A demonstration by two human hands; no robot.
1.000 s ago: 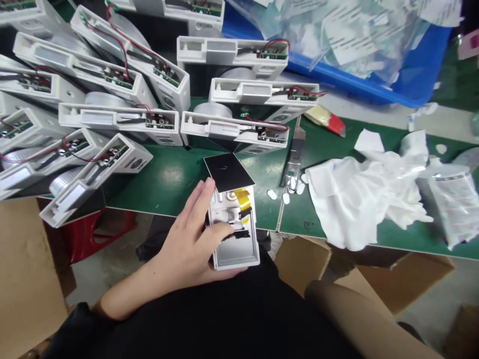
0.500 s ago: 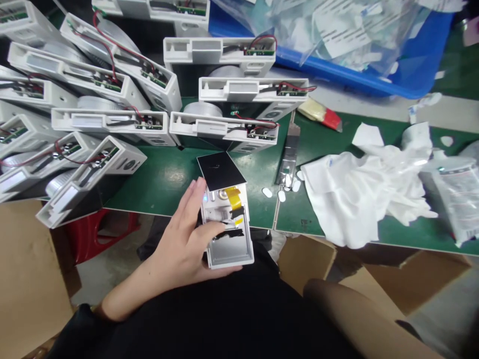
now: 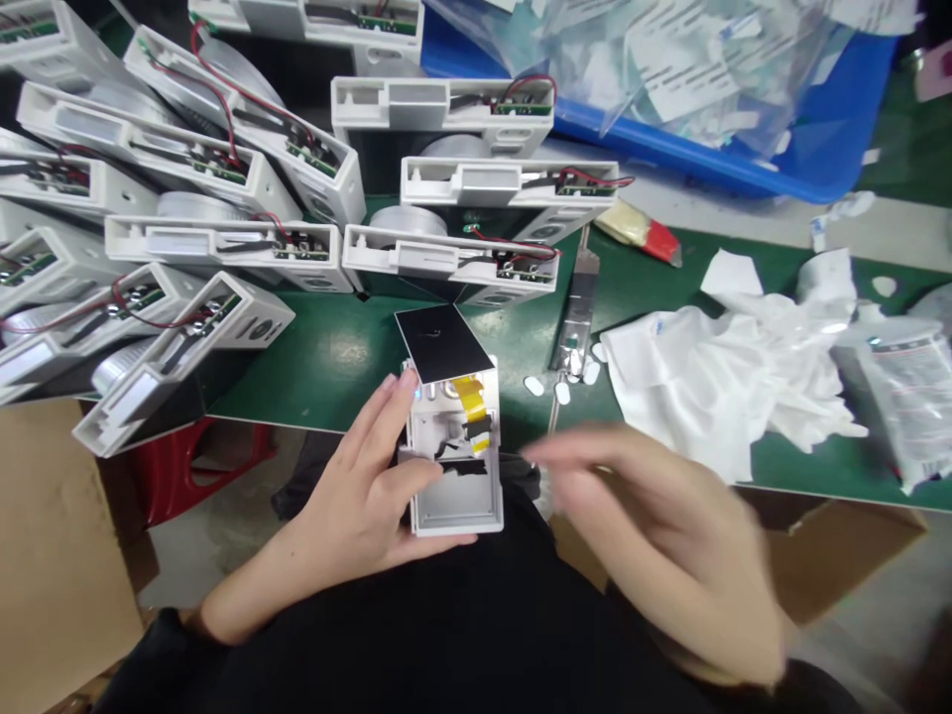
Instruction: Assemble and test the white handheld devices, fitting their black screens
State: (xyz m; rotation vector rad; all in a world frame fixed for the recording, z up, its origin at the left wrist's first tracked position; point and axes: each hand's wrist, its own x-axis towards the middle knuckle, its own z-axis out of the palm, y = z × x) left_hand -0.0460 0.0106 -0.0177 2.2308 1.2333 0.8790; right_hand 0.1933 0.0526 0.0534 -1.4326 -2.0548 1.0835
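Note:
My left hand grips the left side of a small white housing, its thumb over the open inside. Yellow tape and black strips show within the housing. A black panel lies at a slant over its far end. To the right of the housing, my right hand is in the air, blurred by motion, thumb and forefinger near each other. Whether anything is between those fingertips cannot be made out.
Many white device housings with red wires stand at the left and back. A blue bin holds plastic bags. A metal tool, small white pads, a red-tipped brush and a white cloth lie on the green mat.
My right hand has come up from the lower right to beside the housing. My left thumb has moved slightly down, showing more of the inside. The view has shifted slightly.

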